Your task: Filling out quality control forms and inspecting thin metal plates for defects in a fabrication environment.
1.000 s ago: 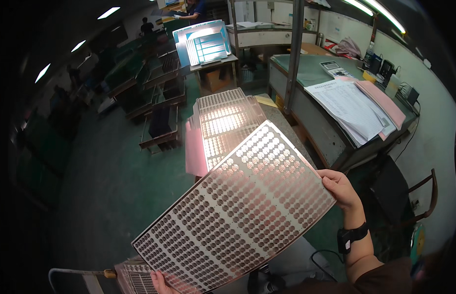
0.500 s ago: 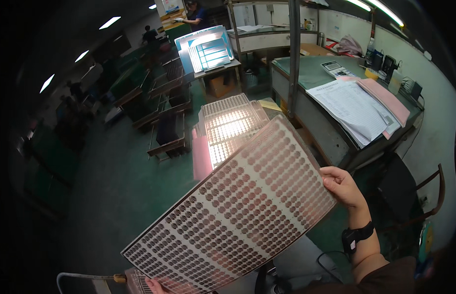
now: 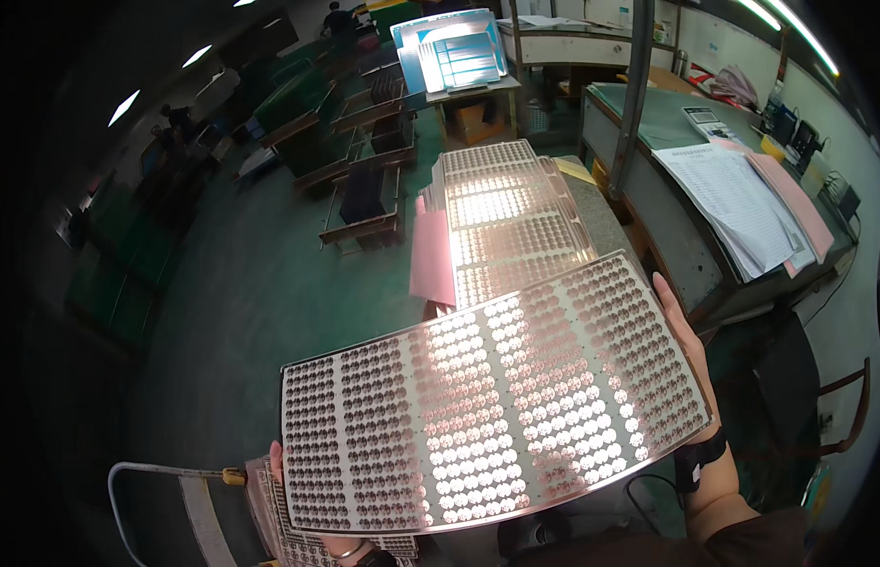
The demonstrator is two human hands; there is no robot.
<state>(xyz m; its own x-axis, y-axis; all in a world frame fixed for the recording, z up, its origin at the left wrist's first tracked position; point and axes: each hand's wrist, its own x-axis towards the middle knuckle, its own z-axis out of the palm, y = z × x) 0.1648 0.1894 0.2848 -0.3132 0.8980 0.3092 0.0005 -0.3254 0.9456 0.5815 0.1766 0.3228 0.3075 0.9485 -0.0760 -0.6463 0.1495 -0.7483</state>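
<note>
A large rectangular circuit board panel [image 3: 383, 425] with rows of round metallic patterns spans the space before me, tilted and shining in bands. My left hand [image 3: 276, 463] grips its left edge; only fingertips and the wrist below show, the rest being behind the panel. Along the right edge, my right hand [image 3: 681, 326] supports it with fingers extended and the palm partly hidden. Just beyond lies a stack of similar panels [image 3: 516, 231], with a pink sheet [image 3: 432, 260] hanging at its left side. More such panels [image 3: 263, 501] lie at the lower left, partly under the held one.
A metal-handled cart [image 3: 166, 468] stands at the lower left. To the right, a green-topped desk [image 3: 638, 104] bears papers [image 3: 728, 203], a pink folder [image 3: 790, 203] and a calculator [image 3: 709, 123]. A chair [image 3: 790, 378] is beside it. Racks [image 3: 364, 203] and a blue-white panel [image 3: 459, 57] stand farther off.
The panel has swung from a steep slant to nearly level, its right end lower and its left end higher. My view has shifted, showing more of the stack beyond.
</note>
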